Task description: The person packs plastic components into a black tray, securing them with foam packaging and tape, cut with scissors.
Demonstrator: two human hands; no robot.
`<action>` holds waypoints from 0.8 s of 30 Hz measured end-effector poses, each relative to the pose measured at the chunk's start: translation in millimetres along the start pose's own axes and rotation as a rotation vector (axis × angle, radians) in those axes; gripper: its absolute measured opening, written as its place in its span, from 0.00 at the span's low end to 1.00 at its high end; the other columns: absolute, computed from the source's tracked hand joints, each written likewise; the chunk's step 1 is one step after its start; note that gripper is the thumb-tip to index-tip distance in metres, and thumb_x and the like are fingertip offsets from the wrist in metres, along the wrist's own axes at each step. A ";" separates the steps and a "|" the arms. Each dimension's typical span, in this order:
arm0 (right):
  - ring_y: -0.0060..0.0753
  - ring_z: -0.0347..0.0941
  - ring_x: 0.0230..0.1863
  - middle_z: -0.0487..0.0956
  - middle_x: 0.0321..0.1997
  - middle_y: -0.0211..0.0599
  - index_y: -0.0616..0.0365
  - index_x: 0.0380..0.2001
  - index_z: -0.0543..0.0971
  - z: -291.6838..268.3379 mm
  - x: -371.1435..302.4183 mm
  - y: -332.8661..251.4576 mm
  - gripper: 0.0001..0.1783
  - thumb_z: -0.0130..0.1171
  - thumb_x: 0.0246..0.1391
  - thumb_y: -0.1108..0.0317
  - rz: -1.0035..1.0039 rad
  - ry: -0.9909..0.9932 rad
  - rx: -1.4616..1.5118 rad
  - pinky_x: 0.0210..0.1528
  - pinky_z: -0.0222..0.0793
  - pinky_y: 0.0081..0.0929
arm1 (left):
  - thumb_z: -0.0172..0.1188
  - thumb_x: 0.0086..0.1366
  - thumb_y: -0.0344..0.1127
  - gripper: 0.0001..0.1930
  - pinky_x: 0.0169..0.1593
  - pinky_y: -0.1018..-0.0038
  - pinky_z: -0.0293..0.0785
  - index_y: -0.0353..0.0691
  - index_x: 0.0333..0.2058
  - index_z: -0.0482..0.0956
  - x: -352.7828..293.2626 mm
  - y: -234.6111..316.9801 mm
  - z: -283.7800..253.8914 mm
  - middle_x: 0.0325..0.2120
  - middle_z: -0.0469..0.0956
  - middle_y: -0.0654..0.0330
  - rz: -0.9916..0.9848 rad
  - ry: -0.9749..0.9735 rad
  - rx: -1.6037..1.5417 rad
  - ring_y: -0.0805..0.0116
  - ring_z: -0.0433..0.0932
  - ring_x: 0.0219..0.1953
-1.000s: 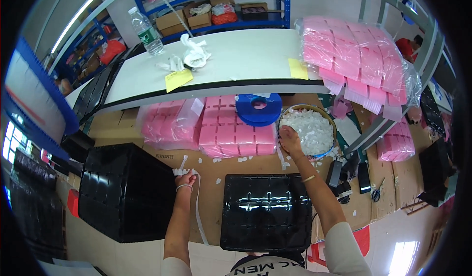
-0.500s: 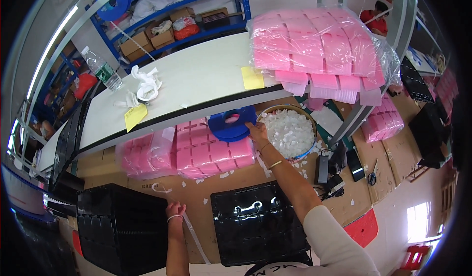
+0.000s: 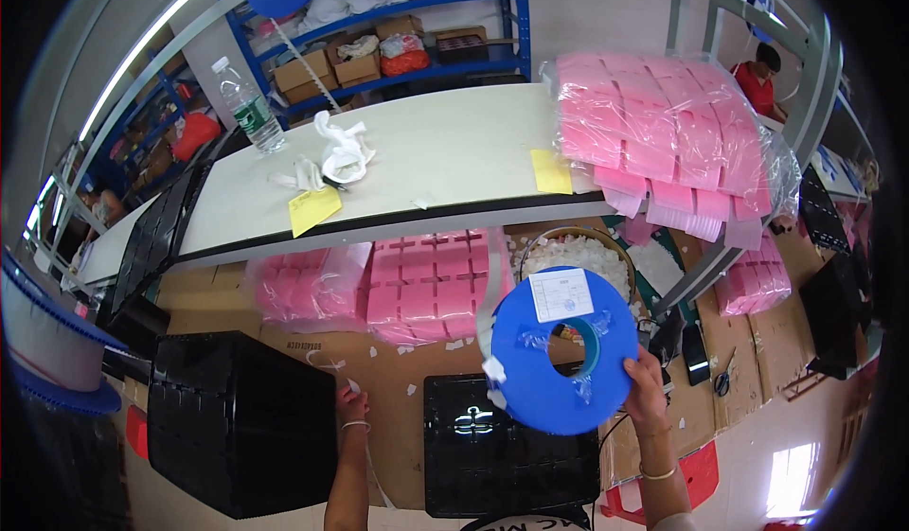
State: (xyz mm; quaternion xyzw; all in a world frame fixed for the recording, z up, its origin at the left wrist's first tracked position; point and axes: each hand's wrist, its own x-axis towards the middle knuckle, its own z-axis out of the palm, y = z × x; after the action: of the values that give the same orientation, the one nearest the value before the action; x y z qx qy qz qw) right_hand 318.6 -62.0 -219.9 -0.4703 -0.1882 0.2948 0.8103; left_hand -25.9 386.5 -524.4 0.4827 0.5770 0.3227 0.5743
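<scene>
A large blue reel (image 3: 606,337) with a white label and a round centre hole is raised in front of me. My right hand (image 3: 648,394) grips its right rim. White scraps and a pale strip (image 3: 492,290) show along the reel's left side. Low on the left, my left hand (image 3: 352,404) is closed, fingertips around a thin whitish strip (image 3: 379,484) that trails toward the near edge. Beside this hand stands a stack of black trays (image 3: 237,422). Another black tray (image 3: 473,474) lies on the cardboard-covered table, partly under the reel.
Pink foam blocks in clear film (image 3: 431,290) sit under a white shelf (image 3: 454,133). Behind the reel is a round basket (image 3: 578,247) of white pieces. Scissors (image 3: 724,380) lie on the right. More wrapped pink foam (image 3: 653,124) rests on the shelf; a person (image 3: 757,81) is beyond.
My right hand has brought the blue reel from beside the basket toward me, tilting its labelled face into view. The left hand stays near the black trays. The whole view has shifted.
</scene>
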 end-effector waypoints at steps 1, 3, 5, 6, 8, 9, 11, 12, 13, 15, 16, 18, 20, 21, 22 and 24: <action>0.31 0.75 0.53 0.77 0.53 0.43 0.73 0.59 0.67 8.2 -7.9 -11.3 0.32 0.60 0.58 0.62 -0.028 -0.021 -0.012 0.56 0.71 0.28 | 0.64 0.59 0.20 0.27 0.24 0.72 0.73 0.41 0.55 0.67 4.2 -1.4 0.0 0.38 0.77 0.55 0.004 0.012 -0.005 0.69 0.75 0.25; 0.31 0.75 0.53 0.77 0.53 0.42 0.74 0.59 0.67 40.0 -10.6 -41.2 0.33 0.61 0.58 0.61 -0.066 -0.049 -0.010 0.56 0.70 0.27 | 0.65 0.55 0.20 0.28 0.22 0.74 0.73 0.38 0.54 0.68 13.4 -3.1 1.7 0.39 0.76 0.54 0.018 -0.029 -0.034 0.69 0.76 0.24; 0.30 0.75 0.53 0.77 0.53 0.40 0.73 0.59 0.68 76.4 4.4 -62.8 0.32 0.60 0.58 0.60 -0.161 -0.068 -0.030 0.57 0.70 0.28 | 0.65 0.55 0.19 0.28 0.22 0.74 0.73 0.38 0.54 0.68 20.0 -5.4 -3.7 0.39 0.76 0.54 0.007 -0.037 -0.076 0.69 0.76 0.23; 0.29 0.75 0.52 0.77 0.53 0.40 0.72 0.59 0.68 95.1 16.1 -70.5 0.31 0.60 0.60 0.61 -0.220 -0.067 -0.051 0.56 0.70 0.28 | 0.64 0.55 0.18 0.28 0.22 0.74 0.73 0.38 0.54 0.67 21.1 -3.9 -8.6 0.39 0.76 0.53 -0.010 -0.053 -0.114 0.69 0.76 0.23; 0.27 0.74 0.52 0.77 0.54 0.38 0.70 0.59 0.69 124.6 38.1 -88.9 0.26 0.56 0.64 0.63 -0.253 -0.119 0.005 0.57 0.69 0.29 | 0.63 0.55 0.18 0.27 0.22 0.74 0.73 0.37 0.54 0.67 9.8 -3.0 1.6 0.38 0.76 0.53 0.009 -0.038 -0.087 0.70 0.76 0.23; 0.27 0.74 0.52 0.77 0.53 0.38 0.69 0.57 0.70 139.5 52.8 -95.9 0.23 0.55 0.64 0.64 -0.283 -0.125 0.042 0.56 0.70 0.29 | 0.62 0.56 0.17 0.27 0.22 0.74 0.73 0.37 0.54 0.67 1.9 -0.1 6.1 0.38 0.75 0.53 0.027 -0.011 -0.056 0.70 0.75 0.22; 0.26 0.75 0.51 0.77 0.51 0.37 0.66 0.53 0.72 159.6 91.8 -99.3 0.18 0.56 0.65 0.65 -0.320 -0.137 0.121 0.55 0.71 0.31 | 0.62 0.56 0.17 0.26 0.22 0.75 0.73 0.38 0.53 0.67 -14.1 8.0 -4.2 0.37 0.75 0.53 0.039 0.011 -0.115 0.70 0.75 0.22; 0.26 0.75 0.51 0.77 0.50 0.37 0.66 0.51 0.73 160.8 110.1 -107.7 0.17 0.57 0.65 0.65 -0.346 -0.121 0.137 0.54 0.72 0.32 | 0.61 0.56 0.17 0.26 0.22 0.75 0.73 0.38 0.53 0.67 -22.6 11.9 6.0 0.36 0.75 0.52 0.034 0.003 -0.174 0.71 0.75 0.22; 0.26 0.75 0.50 0.77 0.49 0.37 0.65 0.50 0.73 171.7 124.7 -115.6 0.16 0.58 0.64 0.66 -0.394 -0.120 0.138 0.53 0.72 0.33 | 0.61 0.56 0.17 0.26 0.22 0.75 0.73 0.38 0.53 0.67 -31.3 14.0 6.5 0.36 0.75 0.52 0.034 -0.006 -0.176 0.71 0.75 0.22; 0.26 0.75 0.49 0.77 0.48 0.39 0.65 0.50 0.72 198.6 159.3 -122.7 0.17 0.60 0.63 0.67 -0.468 -0.113 0.160 0.52 0.73 0.35 | 0.60 0.57 0.17 0.25 0.21 0.76 0.72 0.38 0.53 0.67 -43.6 22.2 -6.7 0.35 0.75 0.53 0.077 0.036 -0.117 0.72 0.75 0.21; 0.27 0.75 0.48 0.77 0.48 0.41 0.66 0.51 0.71 208.8 176.9 -122.7 0.19 0.61 0.62 0.68 -0.500 -0.100 0.173 0.51 0.74 0.35 | 0.60 0.57 0.17 0.25 0.21 0.76 0.72 0.38 0.53 0.67 -46.3 22.4 -14.8 0.35 0.75 0.53 0.082 0.042 -0.119 0.72 0.75 0.21; 0.27 0.75 0.48 0.77 0.48 0.42 0.67 0.51 0.70 229.5 208.1 -112.7 0.21 0.63 0.60 0.68 -0.498 0.002 0.122 0.52 0.74 0.35 | 0.61 0.59 0.18 0.24 0.24 0.76 0.75 0.38 0.54 0.67 -52.0 18.2 -34.8 0.33 0.77 0.55 0.162 0.041 -0.052 0.70 0.77 0.22; 0.28 0.75 0.48 0.76 0.49 0.43 0.68 0.52 0.69 219.1 231.3 -92.2 0.24 0.66 0.58 0.68 -0.502 0.130 0.038 0.52 0.74 0.34 | 0.61 0.59 0.19 0.23 0.24 0.76 0.75 0.37 0.53 0.69 -75.6 23.9 -21.4 0.33 0.77 0.55 0.167 -0.020 -0.051 0.71 0.77 0.22; 0.29 0.75 0.47 0.76 0.49 0.43 0.69 0.51 0.69 211.4 244.1 -78.4 0.25 0.67 0.57 0.67 -0.561 0.132 -0.142 0.50 0.76 0.33 | 0.62 0.59 0.20 0.21 0.24 0.76 0.75 0.37 0.52 0.70 -87.2 29.6 -19.8 0.33 0.76 0.56 0.183 -0.062 -0.045 0.71 0.77 0.22; 0.30 0.76 0.47 0.76 0.48 0.43 0.69 0.51 0.68 210.7 247.3 -73.2 0.27 0.68 0.55 0.66 -0.619 0.131 -0.321 0.47 0.77 0.32 | 0.62 0.59 0.20 0.21 0.24 0.76 0.75 0.37 0.52 0.70 -92.1 29.5 -21.3 0.33 0.76 0.56 0.185 -0.053 -0.048 0.71 0.77 0.22; 0.30 0.76 0.46 0.76 0.47 0.43 0.69 0.51 0.69 205.7 248.6 -71.1 0.26 0.67 0.56 0.65 -0.448 0.092 -0.186 0.45 0.78 0.31 | 0.61 0.59 0.20 0.19 0.23 0.77 0.75 0.37 0.49 0.73 -98.2 25.7 -23.5 0.33 0.76 0.57 0.280 -0.070 -0.032 0.72 0.77 0.21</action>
State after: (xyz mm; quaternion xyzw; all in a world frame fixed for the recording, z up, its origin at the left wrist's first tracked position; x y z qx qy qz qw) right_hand 408.0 207.5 -50.7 -0.5024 -0.2769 0.0676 0.8163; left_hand -56.3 308.1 -463.0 0.5603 0.4784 0.3918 0.5511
